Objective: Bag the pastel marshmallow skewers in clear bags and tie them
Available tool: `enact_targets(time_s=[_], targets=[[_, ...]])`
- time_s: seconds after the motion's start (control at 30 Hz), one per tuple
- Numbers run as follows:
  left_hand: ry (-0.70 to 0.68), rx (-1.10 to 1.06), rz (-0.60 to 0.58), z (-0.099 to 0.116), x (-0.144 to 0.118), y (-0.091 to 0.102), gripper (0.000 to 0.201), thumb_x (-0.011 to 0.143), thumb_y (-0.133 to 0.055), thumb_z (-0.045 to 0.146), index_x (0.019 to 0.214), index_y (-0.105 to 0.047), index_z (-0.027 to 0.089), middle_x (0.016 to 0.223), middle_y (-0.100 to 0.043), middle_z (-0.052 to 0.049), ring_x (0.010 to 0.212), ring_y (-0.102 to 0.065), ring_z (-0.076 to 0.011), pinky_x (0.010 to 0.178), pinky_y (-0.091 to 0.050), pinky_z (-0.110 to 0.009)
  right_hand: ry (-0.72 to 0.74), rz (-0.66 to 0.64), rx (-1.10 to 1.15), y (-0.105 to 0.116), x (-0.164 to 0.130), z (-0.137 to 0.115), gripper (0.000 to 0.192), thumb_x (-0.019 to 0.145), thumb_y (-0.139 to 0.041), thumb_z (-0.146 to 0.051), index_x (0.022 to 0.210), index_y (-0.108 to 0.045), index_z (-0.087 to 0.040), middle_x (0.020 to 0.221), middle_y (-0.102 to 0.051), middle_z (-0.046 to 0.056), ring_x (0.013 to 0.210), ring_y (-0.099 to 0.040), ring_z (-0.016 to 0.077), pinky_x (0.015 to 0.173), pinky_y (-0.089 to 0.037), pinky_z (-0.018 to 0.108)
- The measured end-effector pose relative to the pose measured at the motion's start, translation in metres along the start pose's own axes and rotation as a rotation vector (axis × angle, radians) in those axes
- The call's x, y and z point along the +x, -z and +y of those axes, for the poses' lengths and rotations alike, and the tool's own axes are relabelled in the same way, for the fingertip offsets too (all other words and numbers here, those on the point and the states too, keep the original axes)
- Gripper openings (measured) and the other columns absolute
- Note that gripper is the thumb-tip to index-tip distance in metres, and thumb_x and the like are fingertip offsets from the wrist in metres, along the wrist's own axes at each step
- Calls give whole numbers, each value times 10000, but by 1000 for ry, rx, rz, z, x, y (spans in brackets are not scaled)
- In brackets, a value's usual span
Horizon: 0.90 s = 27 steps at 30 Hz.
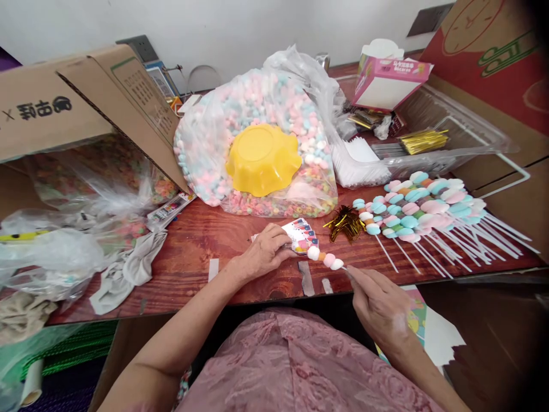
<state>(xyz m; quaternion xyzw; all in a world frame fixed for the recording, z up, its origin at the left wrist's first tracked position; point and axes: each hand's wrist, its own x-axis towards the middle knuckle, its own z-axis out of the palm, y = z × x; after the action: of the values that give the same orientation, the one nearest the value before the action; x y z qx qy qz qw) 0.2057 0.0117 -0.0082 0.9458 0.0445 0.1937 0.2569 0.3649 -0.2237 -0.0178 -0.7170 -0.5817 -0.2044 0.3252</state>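
My right hand (380, 300) grips the white stick of a marshmallow skewer (329, 260), held low over the table's front edge. White, orange and pink pieces are threaded on it, and its tip points left. The tip meets the edge of a small printed bag (302, 232) with red and blue marks. My left hand (268, 250) has its thumb and fingers closed at the left side of this bag; the fingertips are partly hidden. Just behind lies a bunch of gold twist ties (345, 223). To the right, several finished marshmallow skewers (418, 209) lie in a pile, sticks toward me.
A big clear bag of marshmallows (274, 91) stands at the back, with a yellow scalloped bowl (261, 157) upside down on it. Right of it, a clear plastic tray (467, 134) holds white sticks and gold ties. An opened cardboard box (141, 109) stands left.
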Motion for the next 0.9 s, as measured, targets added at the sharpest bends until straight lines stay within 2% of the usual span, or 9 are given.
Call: enact_targets(time_s=[0.1,0.17,0.23,0.3,0.4,0.5,0.63,0.73,0.9], targets=[[-18,5,-23,-2,2,-3,420,880,-603,460,1135,-606,127,1068,-642,-140,1016,-524,-249,903,-447,-420,13,-8,35,1,4,3,284,841,-549,-29,1031,-688,-187,828,-721,43,728,-676,158,698,-529,265],[-17,44,-55,-3,4,-4,457,875,-603,475,1180,-590,135,1119,-624,-140,1047,-494,-258,941,-419,-438,37,-19,57,3,7,3,293,843,-542,-34,1033,-692,-198,835,-727,46,726,-679,161,690,-537,270],[-13,95,-83,-3,7,-2,412,872,-609,450,1149,-611,145,1183,-598,-140,1093,-457,-266,983,-387,-446,65,-31,82,4,10,3,309,842,-537,-26,1038,-692,-207,837,-731,48,722,-682,164,680,-546,278],[-12,134,-122,0,12,2,282,862,-615,373,1040,-646,156,1220,-585,-134,1129,-435,-274,1000,-367,-442,88,-30,111,5,13,3,332,838,-536,-22,1059,-691,-215,837,-734,48,720,-685,168,672,-552,287],[49,148,-240,12,19,11,90,834,-565,211,861,-636,162,1052,-648,-102,994,-515,-236,897,-409,-374,128,-25,127,5,17,5,374,825,-527,-14,1100,-681,-216,840,-733,49,726,-685,170,676,-548,290],[219,139,-376,29,23,20,71,804,-535,165,799,-606,170,785,-644,-47,714,-543,-175,682,-404,-296,226,-32,93,7,26,7,400,810,-515,8,1121,-653,-202,844,-727,51,723,-671,167,680,-525,295],[344,159,-425,44,24,27,81,807,-585,248,832,-617,178,765,-652,-40,697,-578,-185,613,-369,-275,354,-82,83,9,40,3,320,821,-498,6,1052,-641,-162,818,-718,63,696,-644,165,671,-489,302],[365,189,-422,46,22,26,143,819,-609,323,835,-616,180,785,-662,-45,710,-599,-197,608,-374,-276,294,-178,145,6,48,-1,265,868,-447,-39,968,-662,-157,771,-703,54,655,-624,149,612,-454,276],[351,322,-493,45,11,20,151,825,-617,300,908,-620,174,847,-678,-83,815,-638,-255,683,-429,-314,4,-459,454,2,58,7,205,921,-480,-136,830,-656,-190,731,-685,-1,625,-616,114,579,-440,225]])
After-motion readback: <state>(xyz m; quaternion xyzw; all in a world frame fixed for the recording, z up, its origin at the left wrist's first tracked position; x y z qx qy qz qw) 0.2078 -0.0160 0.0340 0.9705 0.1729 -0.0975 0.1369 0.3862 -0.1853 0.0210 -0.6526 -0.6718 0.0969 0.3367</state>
